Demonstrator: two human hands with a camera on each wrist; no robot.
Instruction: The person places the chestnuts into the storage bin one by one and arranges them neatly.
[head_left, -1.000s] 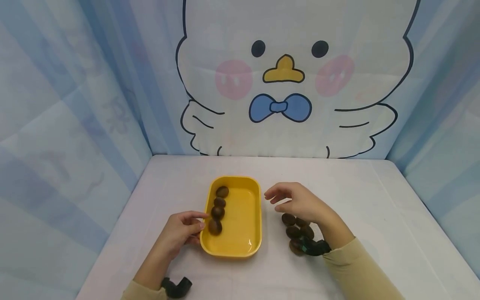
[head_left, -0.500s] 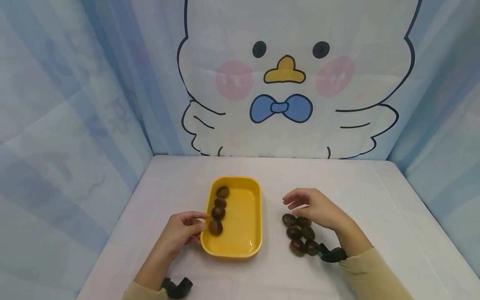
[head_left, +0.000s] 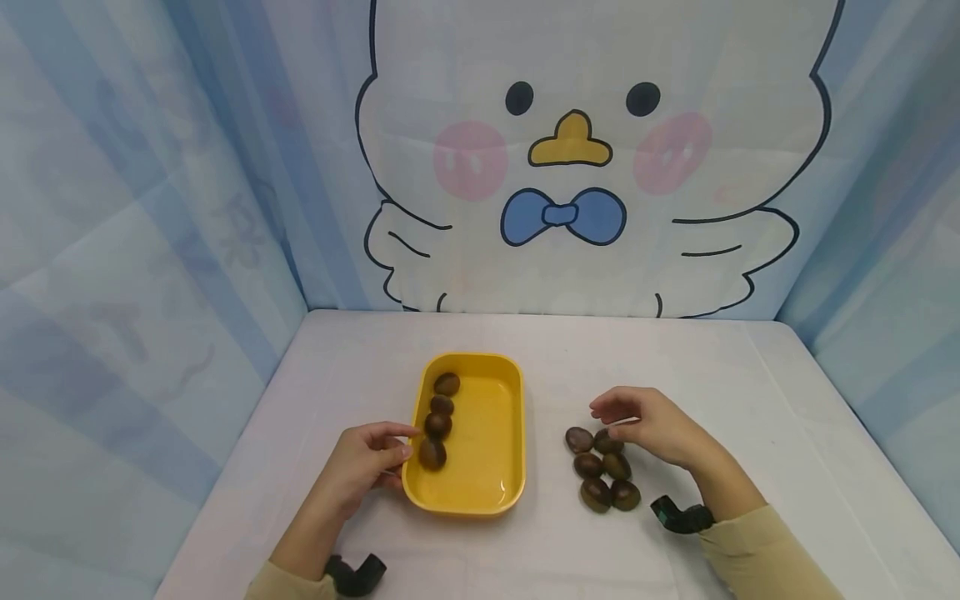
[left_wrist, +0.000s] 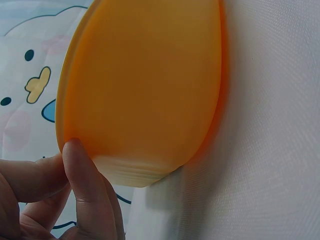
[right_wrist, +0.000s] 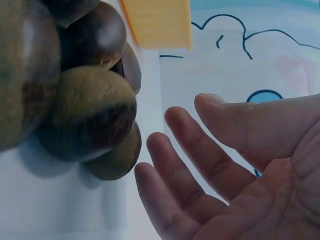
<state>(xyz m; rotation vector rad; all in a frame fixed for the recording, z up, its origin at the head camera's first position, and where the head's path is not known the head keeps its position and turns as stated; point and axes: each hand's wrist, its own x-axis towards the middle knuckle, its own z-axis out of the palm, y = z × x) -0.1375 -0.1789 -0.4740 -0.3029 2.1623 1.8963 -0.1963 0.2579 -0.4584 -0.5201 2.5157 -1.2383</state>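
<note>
Right hand (head_left: 660, 425) has shifted away from the tray's side and now stands at the far end of the loose chestnuts; left hand and tray keep their places. Chestnuts, ten in all: rounded, slightly flattened, smooth-shelled, brown to near-black, highlights on several. Right wrist view shows one near chestnut (right_wrist: 90, 112) in two tones, a broad matt tan patch above a darker, glossier brown; its neighbours vary from deep brown to olive-tan. Six form the loose group (head_left: 588, 465), set in three close rows of two on the white tabletop (head_left: 675, 354), to the right of the tray. Four form a single touching row (head_left: 438, 425) along the left wall inside the tray, the nearest among the larger, the second from the far end smaller. Tray (head_left: 486, 433): glossy yellow plastic, rounded rectangle, raised rim, flat on the tabletop. Left hand (head_left: 362, 462): pinching the tray's left rim between thumb and fingers. Right hand: released, fingers loosely bent, apart from the chestnuts in the wrist view; from the head, its thumb overlaps the far right one. Tan sleeve (head_left: 768, 554) on the right arm.
</note>
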